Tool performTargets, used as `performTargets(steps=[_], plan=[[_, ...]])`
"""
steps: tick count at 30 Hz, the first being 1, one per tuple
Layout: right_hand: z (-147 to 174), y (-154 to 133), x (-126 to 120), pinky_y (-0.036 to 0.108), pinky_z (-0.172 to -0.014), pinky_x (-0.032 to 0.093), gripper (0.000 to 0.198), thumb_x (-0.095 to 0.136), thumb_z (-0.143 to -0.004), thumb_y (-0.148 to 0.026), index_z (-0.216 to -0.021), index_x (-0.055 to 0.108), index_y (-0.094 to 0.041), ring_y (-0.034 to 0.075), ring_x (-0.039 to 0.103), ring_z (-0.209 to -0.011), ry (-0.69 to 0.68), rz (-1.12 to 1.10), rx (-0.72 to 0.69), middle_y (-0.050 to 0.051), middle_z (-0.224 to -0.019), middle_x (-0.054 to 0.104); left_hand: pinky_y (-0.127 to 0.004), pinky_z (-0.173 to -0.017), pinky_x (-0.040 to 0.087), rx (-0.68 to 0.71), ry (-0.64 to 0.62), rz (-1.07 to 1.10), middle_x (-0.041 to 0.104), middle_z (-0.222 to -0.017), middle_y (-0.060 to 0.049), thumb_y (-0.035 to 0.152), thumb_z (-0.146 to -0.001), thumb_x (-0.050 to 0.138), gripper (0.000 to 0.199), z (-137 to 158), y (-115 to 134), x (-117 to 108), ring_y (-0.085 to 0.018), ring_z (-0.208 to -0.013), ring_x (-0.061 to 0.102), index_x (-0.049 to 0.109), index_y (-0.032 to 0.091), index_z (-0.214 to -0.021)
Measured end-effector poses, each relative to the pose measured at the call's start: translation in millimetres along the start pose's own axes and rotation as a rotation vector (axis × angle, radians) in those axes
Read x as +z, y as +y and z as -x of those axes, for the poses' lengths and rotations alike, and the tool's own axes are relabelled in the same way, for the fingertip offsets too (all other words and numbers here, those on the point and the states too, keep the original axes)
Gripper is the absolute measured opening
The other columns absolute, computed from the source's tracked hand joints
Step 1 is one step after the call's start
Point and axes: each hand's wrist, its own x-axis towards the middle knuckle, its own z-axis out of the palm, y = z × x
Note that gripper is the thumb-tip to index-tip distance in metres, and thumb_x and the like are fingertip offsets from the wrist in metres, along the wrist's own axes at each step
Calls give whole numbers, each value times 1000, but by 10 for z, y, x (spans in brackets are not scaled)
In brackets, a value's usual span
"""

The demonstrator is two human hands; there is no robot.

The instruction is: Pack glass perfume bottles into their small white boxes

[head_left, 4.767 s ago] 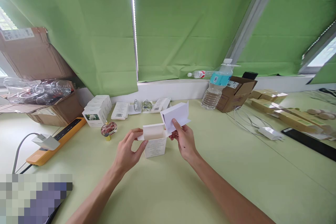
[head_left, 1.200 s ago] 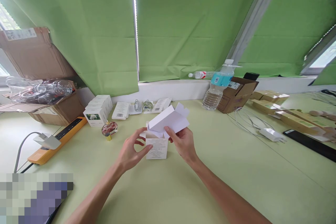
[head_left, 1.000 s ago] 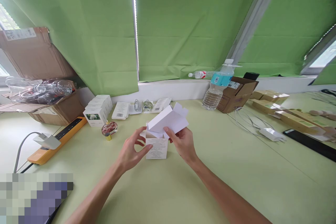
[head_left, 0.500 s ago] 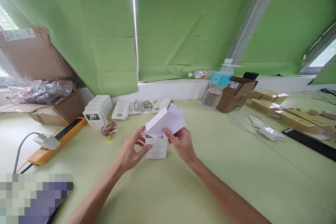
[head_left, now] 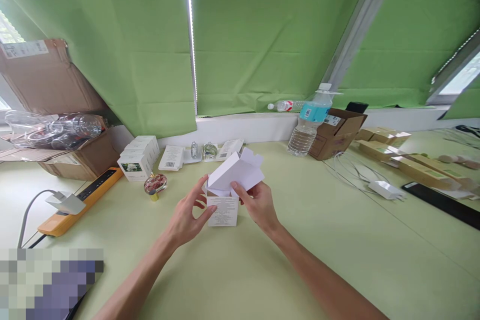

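Note:
A small white printed box [head_left: 222, 211] stands upright on the table in front of me, its top open. My left hand [head_left: 191, 212] holds it, thumb on the printed front and fingers at its left side. In my right hand [head_left: 259, 205] is a folded white cardboard piece [head_left: 237, 172], pinched with the thumb on top. That piece tilts over the box's opening, its lower edge at the rim. I cannot tell whether it is joined to the box. A round perfume bottle [head_left: 156, 183] with pinkish contents and a gold cap lies to the left of my hands.
White boxes [head_left: 138, 158] are lined up at the back left, with flat white boxes [head_left: 172, 157] and small glass bottles [head_left: 210, 150] beside them. An orange power strip [head_left: 80, 202] lies left. A large water bottle [head_left: 308, 125], cardboard box [head_left: 337, 135] and white charger [head_left: 386, 190] are right.

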Motion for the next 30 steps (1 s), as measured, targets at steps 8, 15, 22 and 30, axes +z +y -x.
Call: performTargets(steps=[8,15,22,30], plan=[[4,-2,-1,26,-50,44,33,70,-79,-46,-91,65,-15,16,56,-61,-6,5,-3,6,-76,68,-34,-80,58,-15,-20,-63,65,-108,-2,38,-90,57,71,6,-8,-10,-16,-89,64,19,36,-150],[1,-7,-2,26,-51,44,33,70,-80,-45,-92,65,-15,17,56,-62,-18,-4,-1,6,-76,68,-33,-77,59,-30,-29,-73,65,-109,-2,39,-90,56,70,7,-20,-5,-17,-89,64,20,36,-150],[6,-11,-4,26,-50,44,32,70,-80,-45,-92,65,-16,16,56,-62,-17,-13,-7,6,-77,67,-32,-78,58,-26,-28,-73,65,-113,-2,39,-90,56,69,2,-1,-15,-16,-89,64,21,37,-149],[-2,-7,-4,26,-49,42,32,71,-79,-46,-87,64,-16,14,52,-58,-20,-15,0,3,-69,63,-35,-78,58,-45,-34,-66,66,-111,-3,40,-90,56,70,10,-4,-13,-17,-87,64,20,35,-150]])
